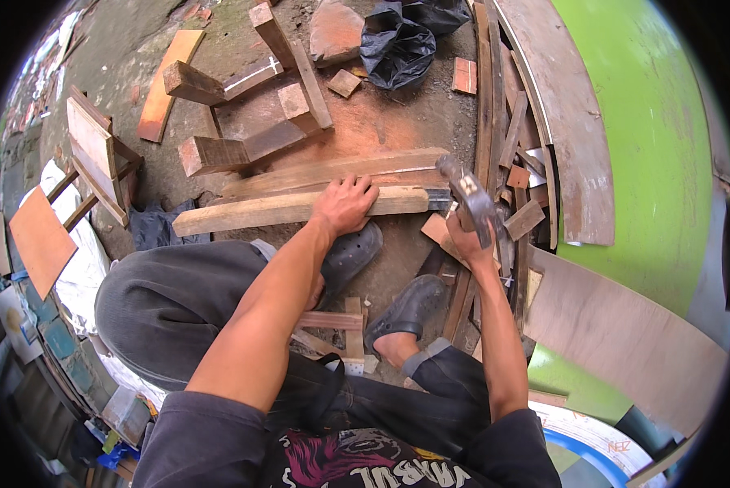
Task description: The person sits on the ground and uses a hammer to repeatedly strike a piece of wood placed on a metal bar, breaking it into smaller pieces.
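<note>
My left hand (345, 205) presses down on a pale wooden beam (255, 213), its fingers curled over the far edge. The beam lies crosswise in front of me, beside a second, browner plank (275, 177). A dark piece (439, 199) sits at the beam's right end; its kind is unclear. My right hand (471, 241) is closed round a hammer, its fingers partly hidden behind the tool. The dark head of the hammer (472, 197) is raised near that right end. Whether it touches the wood cannot be seen.
Beyond the beam lies a wooden frame with thick legs (251, 150). A black plastic bag (397, 50) and a reddish stone (335, 32) are at the far side. Boards and offcuts (523, 220) line the right, along a green panel (649, 122). My shoes (410, 307) stand close to the beam.
</note>
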`<state>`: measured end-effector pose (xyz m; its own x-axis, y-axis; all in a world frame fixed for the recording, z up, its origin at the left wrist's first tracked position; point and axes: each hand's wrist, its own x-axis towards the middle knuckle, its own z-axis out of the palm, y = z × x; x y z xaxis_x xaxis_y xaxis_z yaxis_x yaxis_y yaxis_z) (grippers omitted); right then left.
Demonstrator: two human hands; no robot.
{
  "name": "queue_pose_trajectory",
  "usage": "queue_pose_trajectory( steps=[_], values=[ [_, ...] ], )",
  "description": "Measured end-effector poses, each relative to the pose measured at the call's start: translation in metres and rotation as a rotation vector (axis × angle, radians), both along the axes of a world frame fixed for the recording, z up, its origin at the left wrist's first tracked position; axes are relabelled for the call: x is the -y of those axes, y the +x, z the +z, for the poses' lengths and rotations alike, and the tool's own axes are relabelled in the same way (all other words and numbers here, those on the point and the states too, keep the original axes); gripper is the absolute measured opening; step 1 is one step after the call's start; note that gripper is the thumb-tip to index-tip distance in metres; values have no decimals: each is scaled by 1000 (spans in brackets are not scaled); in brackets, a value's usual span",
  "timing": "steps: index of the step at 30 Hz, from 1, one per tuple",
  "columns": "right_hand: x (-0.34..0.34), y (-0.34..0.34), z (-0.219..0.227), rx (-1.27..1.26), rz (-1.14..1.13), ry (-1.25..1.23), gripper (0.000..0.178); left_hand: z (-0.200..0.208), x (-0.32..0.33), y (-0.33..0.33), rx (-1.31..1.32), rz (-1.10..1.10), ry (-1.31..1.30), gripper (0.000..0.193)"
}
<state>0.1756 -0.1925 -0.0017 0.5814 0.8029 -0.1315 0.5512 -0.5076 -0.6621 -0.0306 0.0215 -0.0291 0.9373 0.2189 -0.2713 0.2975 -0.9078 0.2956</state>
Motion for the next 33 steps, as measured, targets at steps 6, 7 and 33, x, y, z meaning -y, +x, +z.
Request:
queue_pose_trajectory(
  steps=[6,7,33],
  values=[
    [-39,30,-3,-17,113,-548,23,-5,3,-1,46,16,28,45],
    [-44,31,3,-28,117,-406,23,-4,1,-3,32,13,28,45],
    [-37,51,8,19,277,-473,26,-10,6,-5,81,12,45,39]
  ],
)
